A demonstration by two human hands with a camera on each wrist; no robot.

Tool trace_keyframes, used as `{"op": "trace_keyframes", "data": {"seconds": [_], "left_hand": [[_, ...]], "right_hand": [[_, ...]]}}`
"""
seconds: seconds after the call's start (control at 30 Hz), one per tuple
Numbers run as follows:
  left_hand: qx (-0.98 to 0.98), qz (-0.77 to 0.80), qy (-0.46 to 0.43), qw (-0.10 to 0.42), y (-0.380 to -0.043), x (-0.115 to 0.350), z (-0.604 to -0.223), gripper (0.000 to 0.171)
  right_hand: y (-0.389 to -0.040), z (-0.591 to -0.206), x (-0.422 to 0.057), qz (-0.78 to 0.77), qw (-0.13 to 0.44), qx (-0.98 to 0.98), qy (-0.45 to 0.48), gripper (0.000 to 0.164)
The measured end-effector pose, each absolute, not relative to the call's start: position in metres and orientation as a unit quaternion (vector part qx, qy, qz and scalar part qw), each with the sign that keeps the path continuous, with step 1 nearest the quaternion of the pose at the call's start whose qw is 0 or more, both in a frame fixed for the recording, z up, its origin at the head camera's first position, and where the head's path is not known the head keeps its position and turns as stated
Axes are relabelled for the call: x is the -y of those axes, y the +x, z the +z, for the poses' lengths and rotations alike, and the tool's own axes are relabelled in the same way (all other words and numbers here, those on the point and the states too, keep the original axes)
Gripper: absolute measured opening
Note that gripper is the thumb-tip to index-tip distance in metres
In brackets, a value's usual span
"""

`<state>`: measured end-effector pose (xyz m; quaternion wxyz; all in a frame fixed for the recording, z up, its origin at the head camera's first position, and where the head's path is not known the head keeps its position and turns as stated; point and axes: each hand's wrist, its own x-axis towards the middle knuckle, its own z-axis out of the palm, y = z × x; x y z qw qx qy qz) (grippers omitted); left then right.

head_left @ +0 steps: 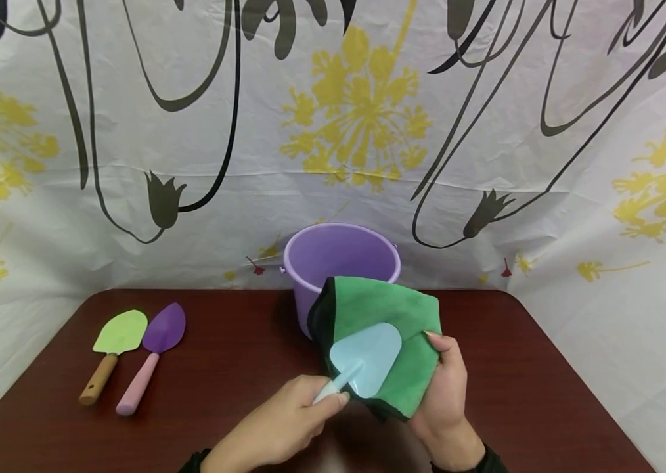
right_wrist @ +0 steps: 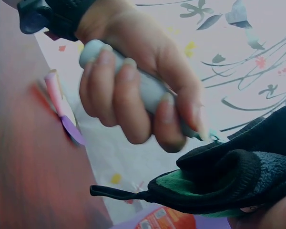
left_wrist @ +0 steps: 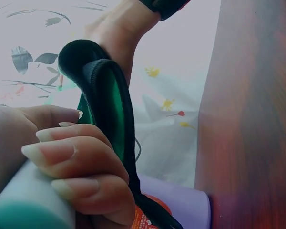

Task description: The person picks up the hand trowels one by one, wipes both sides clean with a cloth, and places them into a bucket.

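My left hand (head_left: pixel 282 417) grips the pale handle of a light blue hand trowel (head_left: pixel 371 364), its fingers curled round it in the left wrist view. The trowel's blade lies against the face of a green cloth (head_left: pixel 398 305) with a black edge. My right hand (head_left: pixel 448 394) holds that cloth from behind on its right side, thumb over the front. In the right wrist view the cloth (right_wrist: pixel 257 162) is folded, and a thin black hanging loop (right_wrist: pixel 117 192) sticks out from one corner.
Behind the cloth stands a purple bucket (head_left: pixel 303 292), partly covered by it; an orange-red label (right_wrist: pixel 167 220) shows on it. On the table's left lie a lime-green trowel (head_left: pixel 120 332) with a wooden handle and a purple trowel (head_left: pixel 164 328) with a pink handle. A patterned curtain (head_left: pixel 221 151) hangs behind.
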<state>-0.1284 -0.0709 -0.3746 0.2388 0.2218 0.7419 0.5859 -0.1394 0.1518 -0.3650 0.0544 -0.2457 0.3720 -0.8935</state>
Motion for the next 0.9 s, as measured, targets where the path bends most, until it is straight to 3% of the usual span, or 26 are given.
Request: {"op": "trace_keyframes", "data": {"seconds": [0.37,0.9], "left_hand": [[-0.734,0.595,0.21,0.25,-0.131,0.072,-0.377,0.037],[-0.742,0.589,0.21,0.24,-0.129,0.07,-0.378,0.037]], "right_hand": [[-0.139,-0.36,-0.158,-0.882,-0.04,-0.41,-0.228,0.044],[-0.138,-0.372,-0.153,-0.784,-0.148,-0.539,-0.27,0.047]]}}
